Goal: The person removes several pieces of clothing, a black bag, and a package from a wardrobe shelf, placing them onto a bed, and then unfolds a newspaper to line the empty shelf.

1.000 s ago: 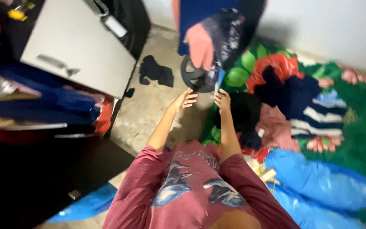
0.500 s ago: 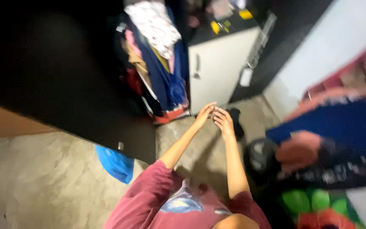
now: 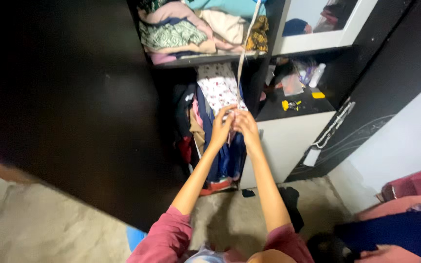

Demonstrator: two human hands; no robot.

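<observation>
Taking the open wardrobe (image 3: 191, 97) as the landmark and going left to right: its dark door (image 3: 74, 97) swings out on the left and fills most of that side of the view. Below the door lies a bare, mottled concrete floor (image 3: 49, 229), with a bit of blue plastic (image 3: 133, 237) showing at the door's lower edge.

Inside the wardrobe, an upper shelf (image 3: 200, 59) carries folded clothes (image 3: 191, 27) in pink, green-patterned and cream. Beneath that shelf hangs a crowd of garments, among them a white patterned cloth (image 3: 219, 87) and dark blue pieces (image 3: 225, 160) reaching down towards the floor.

The person's two bare arms reach up in front of the hanging garments. The left hand (image 3: 220, 127) and the right hand (image 3: 245, 125) meet just below the white patterned cloth, fingers curled and pinched together on a small part of that fabric; what exactly is gripped is too blurred to tell.

To the right of the wardrobe opening stands a white cabinet (image 3: 288, 146) whose dark top holds small yellow things (image 3: 291, 104) and a white bottle (image 3: 316, 75). Above it sits a white-framed mirror (image 3: 325, 24). Further right comes a black panel (image 3: 391, 83), then a pale wall (image 3: 405, 141). Dark cloth (image 3: 291, 199) lies on the floor by the cabinet's foot.
</observation>
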